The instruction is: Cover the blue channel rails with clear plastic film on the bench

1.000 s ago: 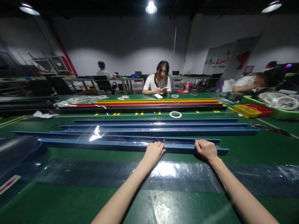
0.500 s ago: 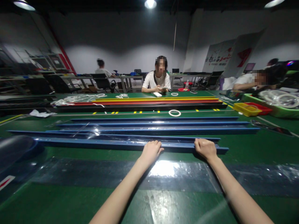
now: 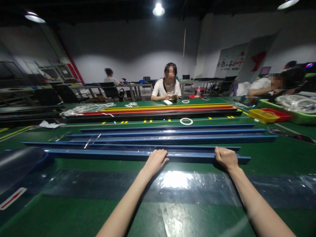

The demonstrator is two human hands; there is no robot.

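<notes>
**Both hands on the nearest blue rail**

Your fingers are curled over the top of the nearest blue rail (image 3: 187, 157), the ones on each hand held close together rather than spread. Your left hand (image 3: 156, 160) grips it near the middle of its length, knuckles toward you and fingertips hooked over the far side. Your right hand (image 3: 225, 157) closes on the same rail close to its right end, wrapped more tightly, almost a fist around the edge. How far the fingertips reach down the far side, you cannot tell from this view.

The rail lies lengthways across the green desk (image 3: 271, 158), parallel to its near edge and closest to you of all the rails. Just behind it lie more blue rails (image 3: 172, 135), side by side and stretching toward the left and right edges. Between you and the held rail a clear plastic sheet (image 3: 177, 184) lies flat on the desk, shining under the lamp; your forearms pass over it.

Farther back, past a line of yellow dashes, red, yellow and black rails (image 3: 160, 110) lie together, with a white tape ring (image 3: 186, 121) just in front of them. Toward the right edge sit a yellow tray (image 3: 261, 116) and a green bin (image 3: 291, 117). A person in a white top (image 3: 168, 87) sits at the far edge.
</notes>
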